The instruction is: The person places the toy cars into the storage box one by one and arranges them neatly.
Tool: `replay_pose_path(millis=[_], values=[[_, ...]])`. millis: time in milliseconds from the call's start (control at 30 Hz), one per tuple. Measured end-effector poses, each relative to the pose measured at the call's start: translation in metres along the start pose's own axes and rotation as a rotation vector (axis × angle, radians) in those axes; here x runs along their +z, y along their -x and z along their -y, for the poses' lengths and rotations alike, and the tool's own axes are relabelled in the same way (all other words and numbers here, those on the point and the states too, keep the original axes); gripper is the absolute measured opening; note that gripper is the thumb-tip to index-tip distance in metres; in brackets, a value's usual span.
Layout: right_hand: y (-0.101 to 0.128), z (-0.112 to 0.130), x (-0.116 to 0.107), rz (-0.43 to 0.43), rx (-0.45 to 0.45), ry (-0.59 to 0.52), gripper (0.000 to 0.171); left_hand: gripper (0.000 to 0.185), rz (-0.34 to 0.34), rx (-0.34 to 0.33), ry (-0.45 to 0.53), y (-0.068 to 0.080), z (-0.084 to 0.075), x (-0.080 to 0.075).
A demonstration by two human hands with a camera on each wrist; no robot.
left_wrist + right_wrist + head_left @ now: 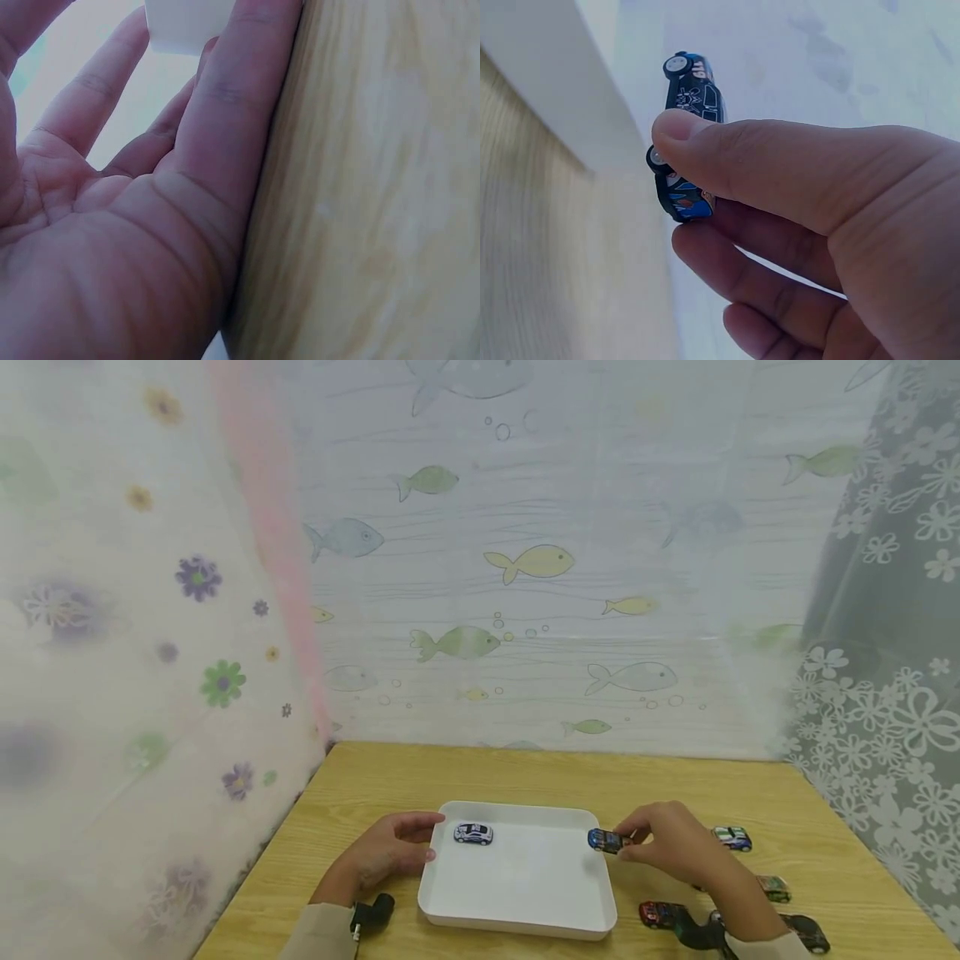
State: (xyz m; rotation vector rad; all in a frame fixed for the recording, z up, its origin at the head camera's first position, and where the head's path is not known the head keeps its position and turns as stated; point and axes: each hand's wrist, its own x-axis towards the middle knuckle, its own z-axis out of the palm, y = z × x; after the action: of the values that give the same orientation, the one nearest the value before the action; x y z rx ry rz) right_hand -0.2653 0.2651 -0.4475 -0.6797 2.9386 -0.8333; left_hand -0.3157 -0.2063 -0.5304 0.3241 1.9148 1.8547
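Note:
My right hand (671, 837) pinches a blue and black toy car (608, 841) between thumb and fingers, over the right rim of a white tray (525, 893). In the right wrist view the thumb lies across the side of the car (694, 97), leaving its white-hubbed wheels visible. My left hand (386, 846) rests at the tray's left edge, its fingertips right at the rim. Fairly straight fingers (232, 97) reach toward the tray's white wall (187, 26) in the left wrist view. A white and dark blue toy car (473, 834) sits inside the tray, near its back left corner.
Right of the tray, a white and green toy car (732, 837), a red and black one (662, 914), a greenish one (774, 887) and a dark one (810, 933) stand on the wooden table (390, 768), partly behind my right arm. Patterned curtains (540, 610) enclose the table.

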Motion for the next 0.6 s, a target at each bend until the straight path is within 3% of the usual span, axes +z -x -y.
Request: replay_pose_path(millis=[333, 600], values=[[-0.014, 0.016, 0.003, 0.010, -0.047, -0.041, 0.023, 0.066, 0.000, 0.005, -0.013, -0.001, 0.000, 0.002], [-0.030, 0.031, 0.013, 0.020, -0.076, -0.014, 0.021, 0.066, -0.012, 0.008, -0.039, 0.000, 0.001, -0.001]])
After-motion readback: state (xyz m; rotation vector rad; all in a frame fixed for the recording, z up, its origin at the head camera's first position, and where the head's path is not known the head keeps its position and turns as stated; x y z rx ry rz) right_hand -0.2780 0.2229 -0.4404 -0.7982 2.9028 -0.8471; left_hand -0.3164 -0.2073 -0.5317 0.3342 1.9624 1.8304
